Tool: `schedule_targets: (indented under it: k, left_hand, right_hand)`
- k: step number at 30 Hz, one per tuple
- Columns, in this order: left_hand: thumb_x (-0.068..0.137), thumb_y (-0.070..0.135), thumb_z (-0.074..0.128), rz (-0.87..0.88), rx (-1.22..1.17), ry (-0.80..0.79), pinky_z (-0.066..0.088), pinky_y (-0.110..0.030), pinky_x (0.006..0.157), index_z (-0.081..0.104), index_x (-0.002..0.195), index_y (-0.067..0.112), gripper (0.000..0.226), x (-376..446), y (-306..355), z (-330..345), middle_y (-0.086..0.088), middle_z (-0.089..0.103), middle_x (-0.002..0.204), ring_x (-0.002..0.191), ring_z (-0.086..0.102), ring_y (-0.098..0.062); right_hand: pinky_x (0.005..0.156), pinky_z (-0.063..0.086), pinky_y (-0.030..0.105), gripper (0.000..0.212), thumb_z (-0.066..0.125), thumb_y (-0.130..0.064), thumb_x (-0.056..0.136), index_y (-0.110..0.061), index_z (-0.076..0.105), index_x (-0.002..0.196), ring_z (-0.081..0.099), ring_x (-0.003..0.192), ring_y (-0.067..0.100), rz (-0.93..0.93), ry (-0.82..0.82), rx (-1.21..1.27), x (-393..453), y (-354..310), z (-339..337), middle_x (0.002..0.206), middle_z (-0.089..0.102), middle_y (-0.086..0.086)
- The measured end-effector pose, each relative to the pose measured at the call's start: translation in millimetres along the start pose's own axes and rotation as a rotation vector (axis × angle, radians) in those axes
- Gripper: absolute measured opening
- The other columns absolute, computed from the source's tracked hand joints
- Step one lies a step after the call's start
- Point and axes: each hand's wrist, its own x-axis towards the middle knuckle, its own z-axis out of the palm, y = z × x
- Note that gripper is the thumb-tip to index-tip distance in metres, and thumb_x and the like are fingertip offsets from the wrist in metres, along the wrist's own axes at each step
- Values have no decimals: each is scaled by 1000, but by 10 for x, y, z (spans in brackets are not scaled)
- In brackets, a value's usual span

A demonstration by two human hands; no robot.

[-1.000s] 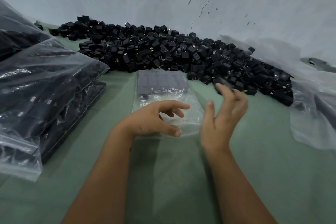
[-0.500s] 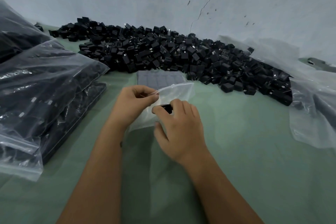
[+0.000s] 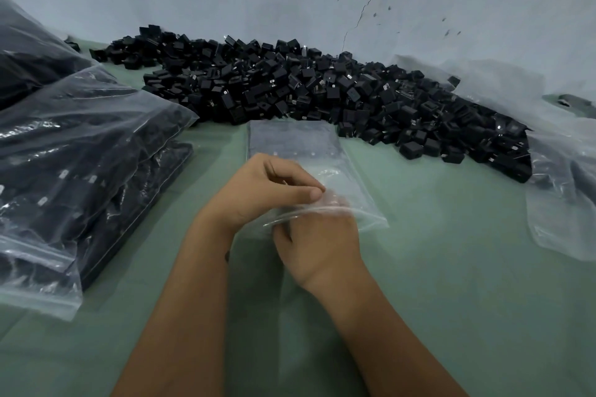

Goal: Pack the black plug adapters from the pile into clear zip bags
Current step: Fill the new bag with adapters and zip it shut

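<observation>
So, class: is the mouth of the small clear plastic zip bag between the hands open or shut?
Open: the left hand lifts the clear zip bag's upper lip, and the right hand's fingers are inside.

Bare forearms, small dark mark (image 3: 227, 256) on left wrist

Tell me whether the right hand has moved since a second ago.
Yes. The right hand has drawn back from the edge of the adapter pile toward the person, and now reaches into the mouth of the clear zip bag.
</observation>
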Motion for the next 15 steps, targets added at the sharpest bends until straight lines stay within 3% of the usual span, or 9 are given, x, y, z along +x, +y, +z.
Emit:
schedule_targets:
  k: [1,3,6,8,11,13,15]
  left_hand:
    - [75,26,77,3,-23,41,51,-18,78,79,77,21,6,-10,-5,-11,-4,74,80,85,69,-16]
    - [83,41,64,13,-24,287,49,-15,76,78,79,22,24,-9,-51,-47,0,74,81,83,68,-7]
    - [96,41,41,-69,-91,783,50,-30,85,74,80,23,41,25,-157,-95,6,75,88,86,67,-7]
    - [101,36,34,-179,-138,959,44,-37,97,72,82,25,44,56,-212,-125,10,75,93,95,66,-7]
    - [101,37,33,-220,-135,961,42,-31,97,71,92,29,41,112,-264,-131,13,70,109,105,60,-2]
    - [101,38,34,-224,-100,899,39,-16,81,69,93,36,36,138,-264,-110,20,66,109,100,55,10]
    - [100,40,35,-259,-77,863,33,-11,67,66,87,42,33,156,-278,-108,28,62,98,86,51,18]
  right_hand:
    - [84,33,39,40,28,-44,93,-23,55,115,48,99,26,2,-14,14,13,1,10,111,58,6]
    - [91,31,42,44,32,-45,92,-26,44,130,41,107,30,-4,-53,33,56,9,32,126,50,9]
    - [100,30,42,51,35,-42,94,-27,32,142,37,117,32,13,-125,118,159,22,47,132,42,11]
    - [102,33,43,51,37,-39,95,-27,27,144,38,119,35,42,-149,175,238,13,59,130,41,12]
    - [108,31,47,51,34,-43,98,-29,23,146,34,126,36,69,-170,207,391,-7,123,135,36,15]
    - [107,34,50,53,37,-44,97,-34,22,147,36,127,35,114,-225,277,514,-22,181,138,34,15]
    - [99,42,49,49,41,-43,94,-37,28,142,45,118,36,134,-253,326,605,-38,224,129,42,14]
